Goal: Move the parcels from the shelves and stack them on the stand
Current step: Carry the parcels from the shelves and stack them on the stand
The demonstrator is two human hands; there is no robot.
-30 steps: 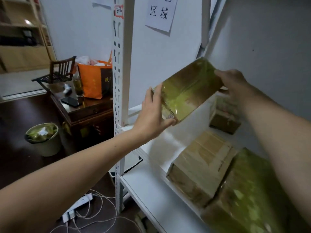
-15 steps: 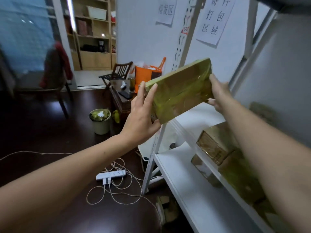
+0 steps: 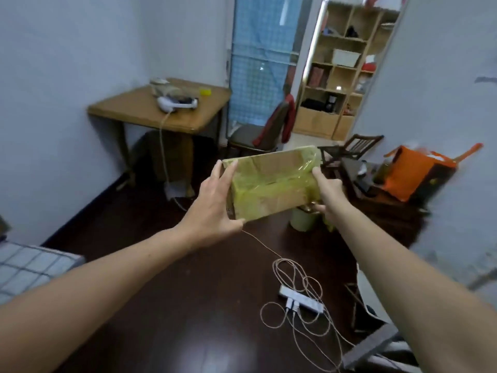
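Both forearms reach out ahead of me over the dark wooden floor point(image 3: 188, 305). My left hand point(image 3: 215, 203) presses flat against the left end of the brown cardboard parcel wrapped in yellow-green tape point(image 3: 271, 184), fingers straight. My right hand point(image 3: 326, 195) grips the other end, fingers curled beneath. The parcel hangs in mid-air between them, its long axis running left to right, right end slightly higher. A light wooden table point(image 3: 139, 109) stands beyond.
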